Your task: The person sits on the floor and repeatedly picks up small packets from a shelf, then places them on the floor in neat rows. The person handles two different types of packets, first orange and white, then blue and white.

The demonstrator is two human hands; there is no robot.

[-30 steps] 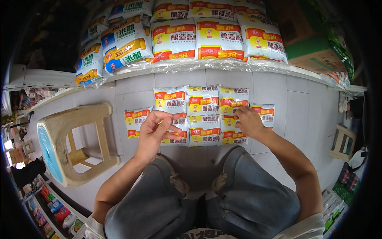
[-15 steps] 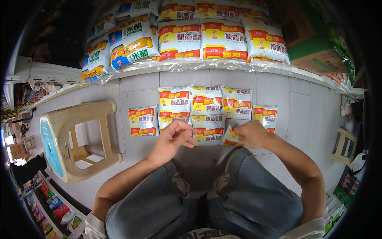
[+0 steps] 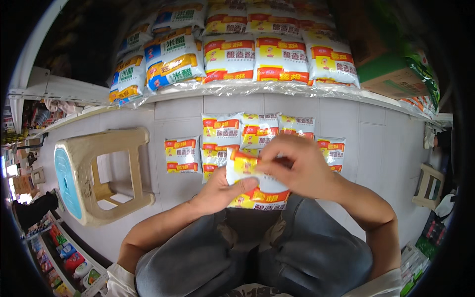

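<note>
A soy sauce pouch (image 3: 264, 198), white with red and yellow bands, is held up above my knees, its upper part tilted and folded. My left hand (image 3: 217, 190) is closed on its left side, with the thumb pressed flat across the front. Over the pouch's upper right part lies my right hand (image 3: 304, 166), fingers bent in a pinch on the film; the fingertips are slightly blurred. Beyond my hands, several similar pouches (image 3: 221, 129) lie in a block on the floor, partly covered by my hands. Single pouches lie at the left (image 3: 182, 155) and right (image 3: 331, 152) of it.
A shelf edge (image 3: 237, 91) with clear film runs across the far side, stacked with more pouches (image 3: 282, 57) and blue-and-orange vinegar pouches (image 3: 173, 59). A beige plastic stool (image 3: 101, 173) stands on its side at left. A cardboard box (image 3: 396, 81) sits far right.
The right hand has moved left and lifted a pouch off the floor. My left hand, empty before, now grips it too. The view has tilted slightly.
</note>
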